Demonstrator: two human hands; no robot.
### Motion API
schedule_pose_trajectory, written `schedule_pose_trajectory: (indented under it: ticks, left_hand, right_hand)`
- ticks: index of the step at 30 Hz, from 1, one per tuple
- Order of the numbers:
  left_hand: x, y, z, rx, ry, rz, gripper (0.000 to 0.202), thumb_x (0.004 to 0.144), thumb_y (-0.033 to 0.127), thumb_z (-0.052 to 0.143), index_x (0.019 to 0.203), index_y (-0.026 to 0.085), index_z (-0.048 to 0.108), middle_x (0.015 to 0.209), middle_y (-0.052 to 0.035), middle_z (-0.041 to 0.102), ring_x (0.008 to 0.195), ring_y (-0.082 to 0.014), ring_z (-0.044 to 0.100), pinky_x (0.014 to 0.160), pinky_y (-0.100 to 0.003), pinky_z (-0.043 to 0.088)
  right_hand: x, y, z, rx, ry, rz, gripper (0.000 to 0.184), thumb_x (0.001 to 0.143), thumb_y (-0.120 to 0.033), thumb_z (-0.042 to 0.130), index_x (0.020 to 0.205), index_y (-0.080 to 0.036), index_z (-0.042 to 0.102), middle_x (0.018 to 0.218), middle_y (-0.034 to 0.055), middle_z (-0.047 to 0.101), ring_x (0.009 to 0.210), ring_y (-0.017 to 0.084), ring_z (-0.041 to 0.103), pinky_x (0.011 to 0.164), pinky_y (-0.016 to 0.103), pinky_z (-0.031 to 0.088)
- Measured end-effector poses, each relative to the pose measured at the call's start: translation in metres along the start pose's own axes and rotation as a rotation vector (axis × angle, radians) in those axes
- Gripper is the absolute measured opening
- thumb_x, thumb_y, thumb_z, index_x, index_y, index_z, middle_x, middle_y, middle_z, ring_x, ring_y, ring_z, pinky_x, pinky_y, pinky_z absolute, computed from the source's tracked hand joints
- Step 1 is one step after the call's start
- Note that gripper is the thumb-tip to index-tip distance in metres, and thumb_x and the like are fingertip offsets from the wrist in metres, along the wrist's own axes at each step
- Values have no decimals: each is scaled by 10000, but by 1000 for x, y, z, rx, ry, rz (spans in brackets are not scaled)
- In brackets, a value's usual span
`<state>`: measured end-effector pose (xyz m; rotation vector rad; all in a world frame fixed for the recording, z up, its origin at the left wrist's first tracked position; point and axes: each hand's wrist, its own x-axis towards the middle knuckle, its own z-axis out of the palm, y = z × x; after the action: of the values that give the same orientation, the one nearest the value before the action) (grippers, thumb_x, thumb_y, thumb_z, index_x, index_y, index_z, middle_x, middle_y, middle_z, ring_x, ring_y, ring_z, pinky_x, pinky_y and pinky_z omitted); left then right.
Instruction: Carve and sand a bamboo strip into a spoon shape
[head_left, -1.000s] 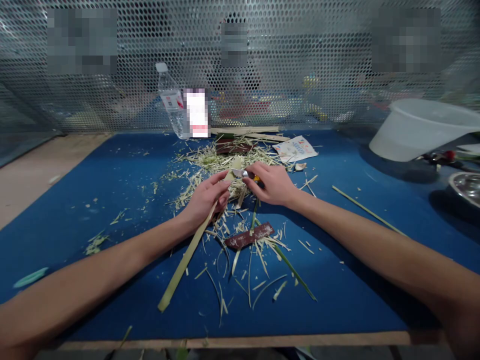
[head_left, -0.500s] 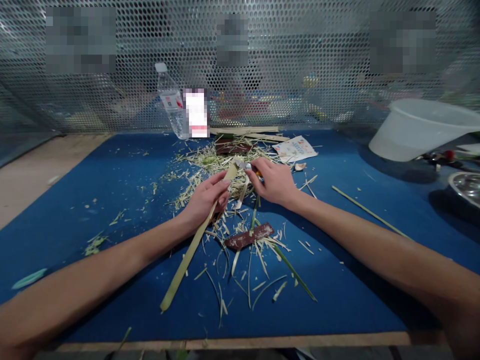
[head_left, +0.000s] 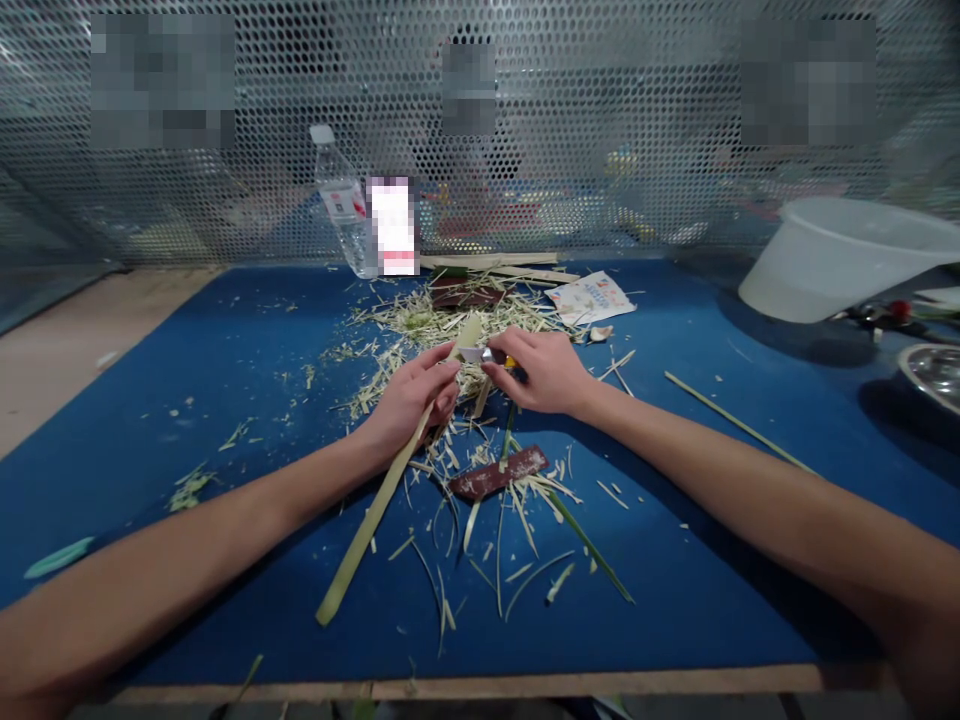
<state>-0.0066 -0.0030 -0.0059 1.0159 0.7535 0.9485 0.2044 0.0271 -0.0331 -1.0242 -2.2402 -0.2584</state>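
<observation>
My left hand (head_left: 412, 395) grips a long pale green bamboo strip (head_left: 367, 525) near its upper end, and the strip slants down towards me over the blue mat (head_left: 187, 420). My right hand (head_left: 544, 372) is closed on a utility knife (head_left: 487, 355) with a yellow handle, mostly hidden by my fingers. Its silver blade points left, close to the strip's upper part. Under both hands lies a heap of bamboo shavings (head_left: 450, 345). A dark reddish block (head_left: 499, 472) dusted with pale specks lies on the mat nearer me.
A plastic water bottle (head_left: 343, 205) and a blurred card (head_left: 393, 226) stand at the mat's far edge, before a perforated metal screen (head_left: 525, 100). A printed paper (head_left: 590, 298) lies far right of the shavings. A white tub (head_left: 847, 262) and steel bowl (head_left: 934, 375) sit right.
My right hand and the knife have dropped back towards me and slightly right since half a second ago. The strip's upper end leans a little further right, and its lower end has shifted slightly left.
</observation>
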Motion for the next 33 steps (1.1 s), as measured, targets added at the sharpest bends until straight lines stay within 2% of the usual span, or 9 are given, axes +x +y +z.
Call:
schedule_pose_trajectory:
  ticks: [7,19,21,24,26,29,33]
  left_hand:
    - [-1,1,1,-2,10,-5,371,842,268,701,1177,137,615,439,94,388,404,-61,264,424,-240,149]
    - [-1,1,1,19,0,6,429,854,269,693,1256,145,609,438,96,393,399,-67,269,420,-248,166]
    - [-2,1,2,19,0,5,438,856,268,684,1268,141,611,439,96,386,397,-67,261,418,-250,160]
    - [-3,2,2,34,-11,0,453,867,275,668,1293,132,607,434,93,386,394,-67,261,422,-255,160]
    - [-3,1,1,41,-18,-3,455,872,278,666,1297,125,606,432,90,391,394,-67,271,425,-258,165]
    - [-3,1,0,30,-14,-2,452,875,276,663,1297,129,599,438,89,392,394,-72,286,419,-263,166]
    - [-2,1,0,21,-15,-6,412,871,278,671,1256,145,609,442,93,389,389,-72,281,409,-263,163]
  right_hand:
    - [0,0,0,-9,-3,15,328,999,-451,428,1047,-191,623,901,59,718,686,155,600,588,288,330]
    - [-1,-1,-1,18,-42,12,362,1006,-461,408,1080,-195,642,948,64,734,701,159,602,596,304,327]
    - [0,0,-1,8,-27,56,367,1008,-470,404,1060,-194,640,940,62,733,698,161,603,587,304,321]
    - [1,3,1,-25,62,209,365,1020,-464,385,996,-193,628,921,60,725,726,168,617,579,306,308]
    - [2,4,2,-35,107,263,359,1024,-459,379,975,-194,617,914,59,718,747,171,624,579,306,306]
    - [1,3,1,-13,115,226,359,1021,-468,373,981,-197,606,897,56,712,739,168,620,592,300,327]
    - [-1,-1,-1,35,37,70,367,1012,-469,377,1018,-190,616,883,57,716,693,159,605,596,298,347]
